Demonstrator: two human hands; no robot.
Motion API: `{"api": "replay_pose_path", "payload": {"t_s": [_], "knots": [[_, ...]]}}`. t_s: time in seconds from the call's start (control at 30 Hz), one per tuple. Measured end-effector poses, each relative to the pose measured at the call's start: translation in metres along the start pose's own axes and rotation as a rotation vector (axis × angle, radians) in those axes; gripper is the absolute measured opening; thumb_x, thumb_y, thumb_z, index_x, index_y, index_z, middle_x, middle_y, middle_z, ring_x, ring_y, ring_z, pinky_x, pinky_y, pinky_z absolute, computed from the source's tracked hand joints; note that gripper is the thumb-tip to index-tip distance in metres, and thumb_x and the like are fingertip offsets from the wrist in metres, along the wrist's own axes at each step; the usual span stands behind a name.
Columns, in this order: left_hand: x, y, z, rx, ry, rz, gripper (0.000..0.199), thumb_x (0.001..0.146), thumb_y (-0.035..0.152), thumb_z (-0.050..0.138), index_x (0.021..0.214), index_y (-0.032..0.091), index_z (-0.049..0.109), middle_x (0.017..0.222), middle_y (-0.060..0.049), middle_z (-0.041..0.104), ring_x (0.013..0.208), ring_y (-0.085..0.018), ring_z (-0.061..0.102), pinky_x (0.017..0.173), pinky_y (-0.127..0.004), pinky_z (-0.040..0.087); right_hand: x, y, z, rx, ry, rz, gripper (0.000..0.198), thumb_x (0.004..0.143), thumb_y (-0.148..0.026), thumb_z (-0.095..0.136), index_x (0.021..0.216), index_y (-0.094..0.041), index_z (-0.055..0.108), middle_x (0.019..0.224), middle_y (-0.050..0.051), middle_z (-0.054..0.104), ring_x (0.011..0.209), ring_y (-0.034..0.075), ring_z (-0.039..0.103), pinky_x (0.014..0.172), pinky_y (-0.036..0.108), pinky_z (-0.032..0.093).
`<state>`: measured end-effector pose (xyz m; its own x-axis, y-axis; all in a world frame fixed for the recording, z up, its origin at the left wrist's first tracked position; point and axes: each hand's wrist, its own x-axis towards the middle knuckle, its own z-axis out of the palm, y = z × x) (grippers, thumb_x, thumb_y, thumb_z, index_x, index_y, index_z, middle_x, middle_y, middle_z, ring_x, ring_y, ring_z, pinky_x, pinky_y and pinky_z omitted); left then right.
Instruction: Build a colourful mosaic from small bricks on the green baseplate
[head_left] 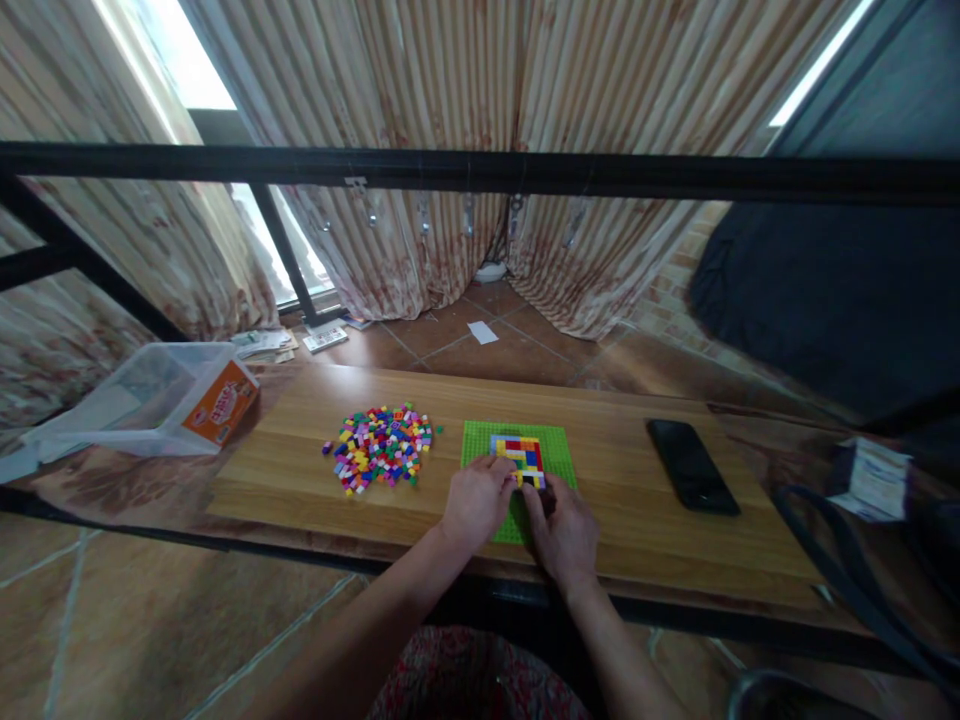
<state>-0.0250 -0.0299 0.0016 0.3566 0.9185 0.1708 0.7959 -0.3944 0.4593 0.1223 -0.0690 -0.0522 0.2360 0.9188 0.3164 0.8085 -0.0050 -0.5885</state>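
Observation:
A green studded baseplate (556, 446) lies on the wooden board, and a small build of toy bricks (517, 446) in red, yellow, white and blue stands on it. My left hand (478, 500) reaches over the plate's left side, its fingers bent together at the build's lower left; whatever they pinch is hidden. At the lower right corner of the build, my right hand (566, 530) has its thumb and curled fingers around the edge bricks. Left of the plate is a heap of small loose toy bricks (382, 445) in many colours.
A wooden board (615, 480) bears everything in reach. To the right lies a black phone (690, 465). A clear plastic box (150, 385) with an orange label stands at the left. Beyond the board, a dark metal rail (450, 170) crosses before the curtains (442, 90).

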Motion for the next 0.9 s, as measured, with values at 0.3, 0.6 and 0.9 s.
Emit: {"api": "replay_pose_path", "payload": {"t_s": [0.3,0.6,0.9], "knots": [[-0.004,-0.003,0.009,-0.010,0.048,-0.061,0.013,0.094,0.026,0.053,0.098,0.022,0.064,0.086,-0.002,0.072,0.086,-0.019,0.065,0.074,-0.029,0.048,0.000,-0.001,0.000,-0.010,-0.002,0.019,0.061,0.092,-0.063,0.038,0.112,-0.012,0.066,0.095,0.015,0.071,0.084,0.026,0.064,0.077,0.036,0.047],[-0.008,-0.002,0.012,-0.028,0.083,-0.041,0.015,0.095,0.023,0.049,0.099,0.021,0.063,0.087,-0.003,0.072,0.085,-0.019,0.064,0.075,-0.029,0.047,0.000,-0.002,-0.001,-0.003,-0.005,0.000,0.060,0.093,-0.062,0.038,0.110,-0.012,0.066,0.092,0.015,0.071,0.082,0.026,0.064,0.075,0.036,0.047],[-0.013,-0.005,0.015,0.034,0.102,0.120,0.022,0.097,0.023,0.047,0.096,0.020,0.069,0.092,-0.006,0.072,0.087,-0.020,0.061,0.079,-0.033,0.050,0.000,-0.001,0.000,-0.007,0.003,0.002,0.061,0.092,-0.063,0.038,0.111,-0.012,0.066,0.093,0.015,0.072,0.083,0.026,0.065,0.076,0.036,0.047]]}}
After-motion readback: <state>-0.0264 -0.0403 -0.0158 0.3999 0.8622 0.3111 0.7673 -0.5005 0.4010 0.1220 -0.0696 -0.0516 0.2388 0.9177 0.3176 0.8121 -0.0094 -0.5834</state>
